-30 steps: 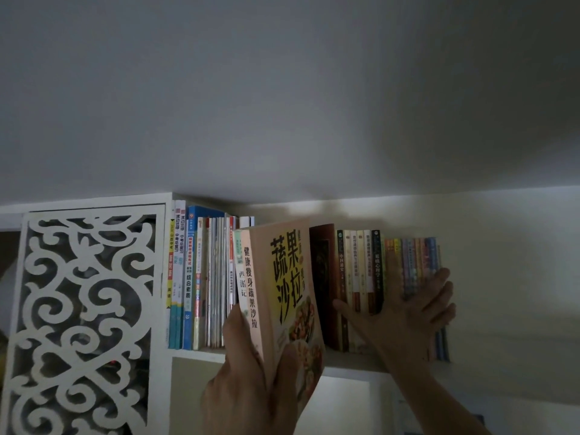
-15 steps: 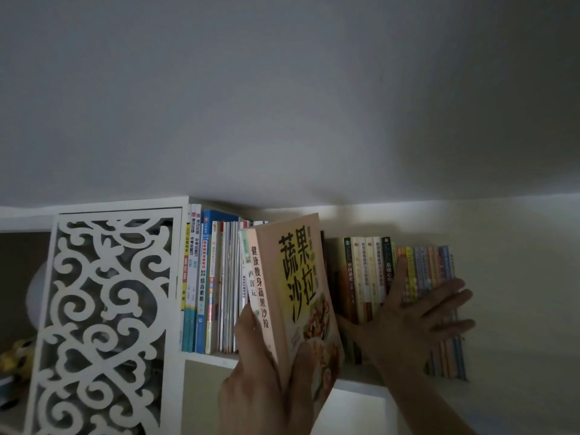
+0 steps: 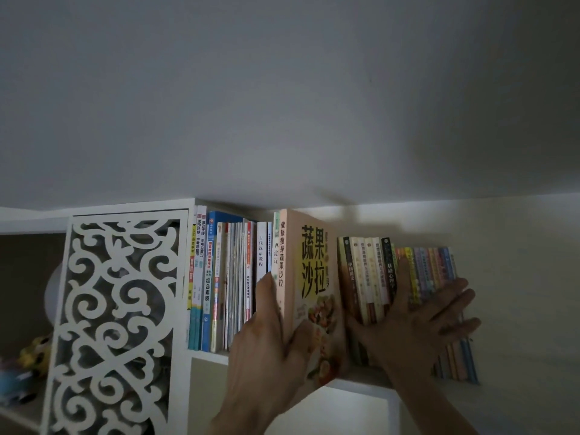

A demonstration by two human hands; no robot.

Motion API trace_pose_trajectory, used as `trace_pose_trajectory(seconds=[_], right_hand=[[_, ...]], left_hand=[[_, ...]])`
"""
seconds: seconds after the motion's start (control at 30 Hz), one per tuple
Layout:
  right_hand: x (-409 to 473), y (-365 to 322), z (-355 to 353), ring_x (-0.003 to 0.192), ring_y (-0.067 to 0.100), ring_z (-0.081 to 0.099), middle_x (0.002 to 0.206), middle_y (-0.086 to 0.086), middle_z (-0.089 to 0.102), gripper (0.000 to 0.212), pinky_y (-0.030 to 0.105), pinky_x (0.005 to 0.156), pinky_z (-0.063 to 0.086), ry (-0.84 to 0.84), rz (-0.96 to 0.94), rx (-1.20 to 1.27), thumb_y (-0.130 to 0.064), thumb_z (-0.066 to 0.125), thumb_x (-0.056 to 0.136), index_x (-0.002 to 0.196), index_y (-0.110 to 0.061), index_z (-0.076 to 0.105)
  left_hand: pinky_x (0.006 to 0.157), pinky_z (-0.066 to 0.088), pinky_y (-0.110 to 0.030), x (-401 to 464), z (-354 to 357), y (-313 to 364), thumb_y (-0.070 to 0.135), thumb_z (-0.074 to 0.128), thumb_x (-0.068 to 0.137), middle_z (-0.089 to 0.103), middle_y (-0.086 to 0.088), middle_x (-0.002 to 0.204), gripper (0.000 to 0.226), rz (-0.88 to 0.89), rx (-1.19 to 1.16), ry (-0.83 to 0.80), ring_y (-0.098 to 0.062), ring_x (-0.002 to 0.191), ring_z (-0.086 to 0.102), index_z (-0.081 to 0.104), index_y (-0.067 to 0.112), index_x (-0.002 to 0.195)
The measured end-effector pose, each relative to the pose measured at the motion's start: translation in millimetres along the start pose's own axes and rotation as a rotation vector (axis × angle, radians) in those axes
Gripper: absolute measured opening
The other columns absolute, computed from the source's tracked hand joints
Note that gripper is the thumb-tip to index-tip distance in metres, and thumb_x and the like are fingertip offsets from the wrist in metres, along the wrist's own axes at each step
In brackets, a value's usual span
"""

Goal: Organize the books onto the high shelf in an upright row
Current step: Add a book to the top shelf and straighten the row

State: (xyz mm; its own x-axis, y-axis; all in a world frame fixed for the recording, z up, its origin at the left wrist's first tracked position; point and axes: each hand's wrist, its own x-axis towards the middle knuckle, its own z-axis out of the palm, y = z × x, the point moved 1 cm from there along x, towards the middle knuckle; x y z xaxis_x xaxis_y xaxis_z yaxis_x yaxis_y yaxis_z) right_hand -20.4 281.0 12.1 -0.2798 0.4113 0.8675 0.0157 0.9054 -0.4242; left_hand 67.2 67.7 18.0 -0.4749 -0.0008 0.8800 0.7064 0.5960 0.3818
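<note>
On the high shelf [image 3: 361, 379] under the ceiling, the salad book [image 3: 314, 277], gripped at its lower end by the left hand [image 3: 266, 350], has moved deeper into the gap while the right hand [image 3: 420, 324], fingers spread flat, holds back the right-hand books [image 3: 370, 274]; insertion nearly complete.

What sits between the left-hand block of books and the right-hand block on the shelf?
In the head view, the salad cookbook fills that stretch, gripped by the left hand; a narrow dark gap separates it from the right block, which the right hand presses with spread fingers.
</note>
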Motion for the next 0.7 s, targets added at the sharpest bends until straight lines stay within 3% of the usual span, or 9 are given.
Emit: trace_pose_trajectory(seconds=[0.23, 0.5, 0.7], right_hand=[[16, 20, -9, 0.147, 0.060, -0.011, 0.158, 0.042, -0.014, 0.144, 0.080, 0.110, 0.004, 0.012, 0.073, 0.016, -0.093, 0.060, 0.043, 0.162, -0.032, 0.004], [20, 35, -9, 0.148, 0.059, -0.003, 0.160, 0.038, -0.013, 0.142, 0.078, 0.109, 0.014, -0.001, 0.041, 0.014, -0.099, 0.053, 0.046, 0.162, -0.033, 0.005], [19, 34, -14, 0.148, 0.058, -0.002, 0.160, 0.038, -0.012, 0.140, 0.075, 0.111, 0.015, -0.008, 0.055, 0.001, -0.104, 0.046, 0.048, 0.162, -0.033, 0.005]], left_hand=[[0.071, 0.064, -0.023, 2, 3, 10, 0.037, 0.064, 0.096, 0.065, 0.012, 0.128, 0.070, 0.021, 0.159, 0.004, -0.005, 0.086, 0.073, 0.012, 0.038, 0.143], [0.070, 0.059, -0.018, 25, 42, 47, 0.034, 0.058, 0.099, 0.065, 0.001, 0.132, 0.057, 0.051, 0.249, -0.029, -0.013, 0.088, 0.073, 0.016, 0.031, 0.137], [0.067, 0.058, -0.024, 54, 82, 36, 0.024, 0.059, 0.098, 0.068, -0.006, 0.115, 0.053, -0.065, 0.315, 0.012, -0.014, 0.078, 0.069, 0.024, 0.021, 0.139]])
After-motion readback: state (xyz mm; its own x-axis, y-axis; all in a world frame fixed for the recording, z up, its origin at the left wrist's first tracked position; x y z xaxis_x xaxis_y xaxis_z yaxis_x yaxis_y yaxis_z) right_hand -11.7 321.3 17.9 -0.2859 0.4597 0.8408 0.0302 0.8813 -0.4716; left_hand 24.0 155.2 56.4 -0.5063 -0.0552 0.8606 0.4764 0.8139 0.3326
